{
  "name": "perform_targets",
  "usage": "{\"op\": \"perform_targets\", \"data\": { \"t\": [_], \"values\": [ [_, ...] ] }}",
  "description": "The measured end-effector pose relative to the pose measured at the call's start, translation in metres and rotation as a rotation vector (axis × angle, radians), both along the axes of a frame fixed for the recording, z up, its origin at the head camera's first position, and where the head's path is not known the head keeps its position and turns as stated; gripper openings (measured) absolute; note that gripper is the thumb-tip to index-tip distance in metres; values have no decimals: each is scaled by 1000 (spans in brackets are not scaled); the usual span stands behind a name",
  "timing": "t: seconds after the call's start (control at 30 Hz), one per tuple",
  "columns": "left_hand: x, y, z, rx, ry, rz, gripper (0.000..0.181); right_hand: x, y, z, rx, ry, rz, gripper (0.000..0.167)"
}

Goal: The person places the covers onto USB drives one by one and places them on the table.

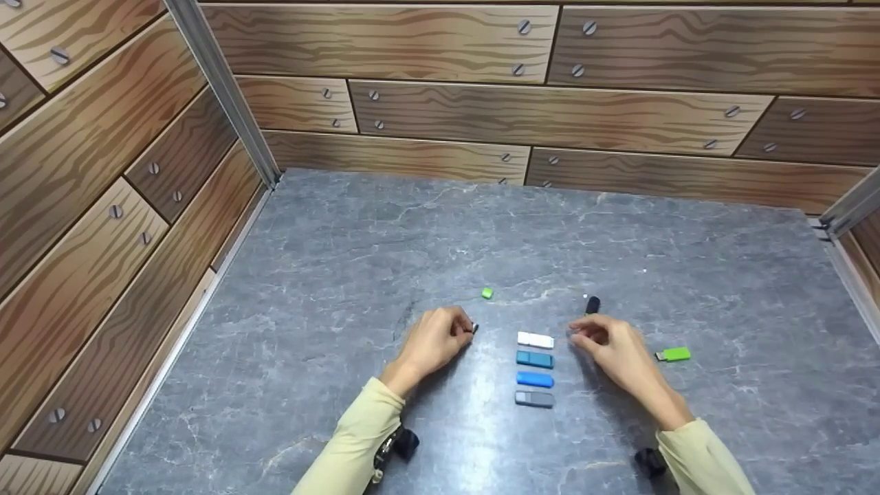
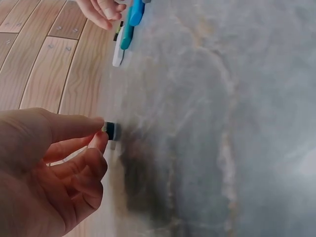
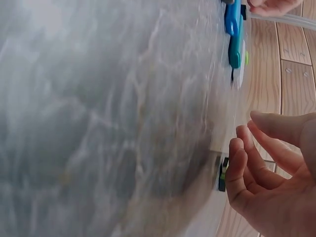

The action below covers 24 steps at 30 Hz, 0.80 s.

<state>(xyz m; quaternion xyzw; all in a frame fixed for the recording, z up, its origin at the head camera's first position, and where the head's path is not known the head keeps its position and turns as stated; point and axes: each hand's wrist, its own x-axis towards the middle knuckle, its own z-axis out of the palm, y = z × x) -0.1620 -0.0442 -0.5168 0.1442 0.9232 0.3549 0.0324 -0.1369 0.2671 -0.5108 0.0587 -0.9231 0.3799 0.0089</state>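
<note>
Marbled tabletop (image 1: 357, 254): black stick (image 1: 592, 304) beyond right hand (image 1: 615, 346), green stick (image 1: 677, 354) beside.

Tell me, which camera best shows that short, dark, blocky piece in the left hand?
The left wrist view: there the left hand pinches the short, dark, blocky piece close up, its end exposed. The head view shows only a tiny part of it. In the right wrist view, a black patch near that hand may be it.

Right hand (image 3: 276, 192), fingers loosely bent, thumb near the index fingertip; beyond the fingers, a black-and-green object (image 3: 222, 178), probably a stick, partly hidden. Top: blue stick (image 3: 231, 19), teal stick (image 3: 235, 52), part of the left hand (image 3: 276, 7).
</note>
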Motion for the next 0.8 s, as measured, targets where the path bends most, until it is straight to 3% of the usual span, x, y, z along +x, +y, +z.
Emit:
{"op": "perform_targets", "data": {
  "t": [0.3, 0.37, 0.5, 0.53, 0.6, 0.7, 0.8],
  "values": [
    [3, 5, -5, 22, 44, 100, 18, -9, 14, 3, 69, 38, -12, 15],
    [-2, 6, -19, 4, 96, 118, 19, -11, 18, 3, 99, 50, -19, 16],
    [-1, 6, -21, -6, 103, 147, 20, -16, 25, 3, 146, 63, -27, 23],
    [-3, 7, -29, -16, 120, 154, 20, -18, 27, 3, 155, 72, -27, 25],
    [2, 7, -18, -1, 81, 162, 22, -21, 28, 2, 164, 95, -26, 31],
    [0, 9, -27, -16, 106, 179, 22, -25, 30, 1, 169, 133, -11, 41],
    [2, 10, -21, -21, 90, 198, 23, -28, 30, 0, 179, 141, 19, 53]
  ]
}}
